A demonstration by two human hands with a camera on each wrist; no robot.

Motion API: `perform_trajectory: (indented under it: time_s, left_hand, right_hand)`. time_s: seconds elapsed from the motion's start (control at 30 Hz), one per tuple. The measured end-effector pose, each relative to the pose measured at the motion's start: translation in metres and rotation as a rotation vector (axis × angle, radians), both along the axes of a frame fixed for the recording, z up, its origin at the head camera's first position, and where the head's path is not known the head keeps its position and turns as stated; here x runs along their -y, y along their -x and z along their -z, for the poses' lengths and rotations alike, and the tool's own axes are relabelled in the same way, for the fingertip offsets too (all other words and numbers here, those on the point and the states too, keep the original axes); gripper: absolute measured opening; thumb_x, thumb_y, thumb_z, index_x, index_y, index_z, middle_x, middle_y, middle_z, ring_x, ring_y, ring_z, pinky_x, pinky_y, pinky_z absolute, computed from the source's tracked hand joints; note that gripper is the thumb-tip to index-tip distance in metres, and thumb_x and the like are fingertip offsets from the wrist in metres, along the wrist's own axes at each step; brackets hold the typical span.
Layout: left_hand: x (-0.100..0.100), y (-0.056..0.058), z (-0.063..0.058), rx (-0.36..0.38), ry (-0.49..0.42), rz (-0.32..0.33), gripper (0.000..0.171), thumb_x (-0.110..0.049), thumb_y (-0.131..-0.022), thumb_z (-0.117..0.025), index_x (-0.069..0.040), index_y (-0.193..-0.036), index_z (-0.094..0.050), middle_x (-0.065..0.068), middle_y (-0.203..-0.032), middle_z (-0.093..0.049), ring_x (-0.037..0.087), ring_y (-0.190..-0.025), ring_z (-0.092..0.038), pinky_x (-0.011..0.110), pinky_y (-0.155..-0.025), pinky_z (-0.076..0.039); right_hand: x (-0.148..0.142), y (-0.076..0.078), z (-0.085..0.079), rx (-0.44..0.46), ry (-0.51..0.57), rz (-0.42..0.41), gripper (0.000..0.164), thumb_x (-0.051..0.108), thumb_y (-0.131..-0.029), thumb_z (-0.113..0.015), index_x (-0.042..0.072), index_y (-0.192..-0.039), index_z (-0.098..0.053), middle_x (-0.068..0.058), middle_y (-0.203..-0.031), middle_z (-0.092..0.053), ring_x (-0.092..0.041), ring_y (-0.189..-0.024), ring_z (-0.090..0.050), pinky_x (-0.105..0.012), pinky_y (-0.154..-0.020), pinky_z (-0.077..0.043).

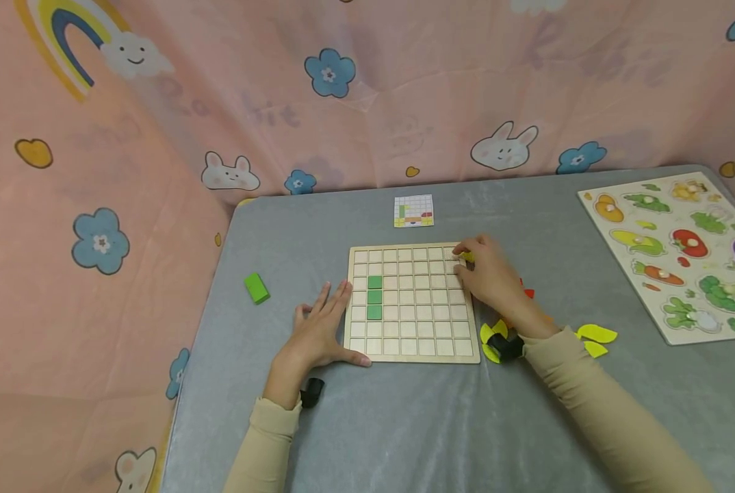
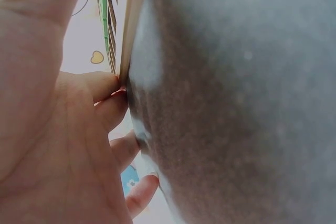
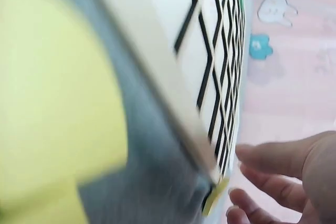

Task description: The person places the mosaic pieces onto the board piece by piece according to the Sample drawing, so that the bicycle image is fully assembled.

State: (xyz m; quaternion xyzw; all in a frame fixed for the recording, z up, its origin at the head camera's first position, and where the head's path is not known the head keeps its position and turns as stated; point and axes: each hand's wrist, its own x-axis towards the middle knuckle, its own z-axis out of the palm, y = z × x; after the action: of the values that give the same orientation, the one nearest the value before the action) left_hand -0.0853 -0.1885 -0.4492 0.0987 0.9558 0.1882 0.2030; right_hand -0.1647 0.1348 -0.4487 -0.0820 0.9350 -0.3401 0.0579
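A light wooden grid board (image 1: 426, 329) lies on the grey cloth, with three green squares (image 1: 375, 297) in a column near its left side. My left hand (image 1: 321, 335) rests spread at the board's left edge, its thumb by the lower left corner. In the left wrist view its fingertips (image 2: 113, 82) touch the board's side. Over the upper right corner is my right hand (image 1: 491, 274), thumb and forefinger apart. A small yellow piece (image 3: 215, 195) shows beside that corner, close to the fingertips; no grip on it is visible.
Behind the board lies a small pattern card (image 1: 413, 211). A green block (image 1: 256, 288) sits at left. Yellow petal-shaped pieces (image 1: 597, 334) and a red piece (image 1: 530, 293) lie around the right forearm. A vegetable puzzle board (image 1: 688, 291) is far right.
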Motion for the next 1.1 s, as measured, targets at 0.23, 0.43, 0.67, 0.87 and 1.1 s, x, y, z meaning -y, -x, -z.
perform_trajectory:
  time_s: [0.23,0.43,0.67,0.87,1.1]
  left_hand:
    - [0.0,0.0,0.001,-0.001,0.006,0.002,0.148,-0.059,-0.064,-0.098,-0.023,-0.172,-0.005,-0.008,-0.18,-0.003,0.021,-0.168,0.004,0.066,-0.122,-0.016]
    - [0.0,-0.001,0.001,-0.001,0.005,0.004,0.148,-0.06,-0.064,-0.098,-0.023,-0.173,-0.004,-0.008,-0.18,-0.003,0.022,-0.168,0.004,0.066,-0.122,-0.015]
    - [0.0,-0.001,0.0,-0.006,-0.002,0.002,0.147,-0.059,-0.064,-0.098,-0.023,-0.173,-0.006,-0.007,-0.18,-0.004,0.022,-0.168,0.003,0.066,-0.121,-0.017]
    - [0.0,-0.001,0.0,-0.002,-0.002,0.001,0.147,-0.059,-0.065,-0.098,-0.023,-0.173,-0.005,-0.008,-0.18,-0.003,0.022,-0.168,0.003,0.066,-0.121,-0.016]
    - [0.0,0.0,0.001,-0.002,0.001,0.002,0.147,-0.059,-0.065,-0.098,-0.023,-0.172,-0.005,-0.008,-0.18,-0.003,0.022,-0.168,0.003,0.066,-0.121,-0.016]
  right_hand:
    - [-0.015,0.007,0.006,-0.034,-0.013,0.059,0.028,0.003,-0.102,-0.065,-0.009,-0.127,-0.066,-0.032,-0.129,-0.059,-0.047,-0.119,-0.054,-0.061,-0.102,-0.046]
    - [-0.019,0.01,0.007,-0.043,-0.015,0.043,0.027,0.001,-0.101,-0.066,-0.009,-0.126,-0.067,-0.031,-0.124,-0.062,-0.048,-0.118,-0.058,-0.062,-0.103,-0.046]
    - [-0.017,0.01,0.007,-0.054,-0.036,0.051,0.021,0.0,-0.098,-0.07,-0.008,-0.117,-0.07,-0.027,-0.109,-0.063,-0.04,-0.098,-0.058,-0.053,-0.086,-0.049]
    - [-0.01,0.007,0.002,-0.088,-0.002,0.056,0.015,0.003,-0.098,-0.071,-0.005,-0.11,-0.073,-0.025,-0.106,-0.069,-0.038,-0.093,-0.06,-0.051,-0.081,-0.049]
    - [0.012,0.006,-0.004,-0.076,0.063,-0.003,0.019,0.006,-0.098,-0.07,-0.002,-0.115,-0.075,-0.021,-0.104,-0.075,-0.034,-0.09,-0.065,-0.045,-0.078,-0.05]
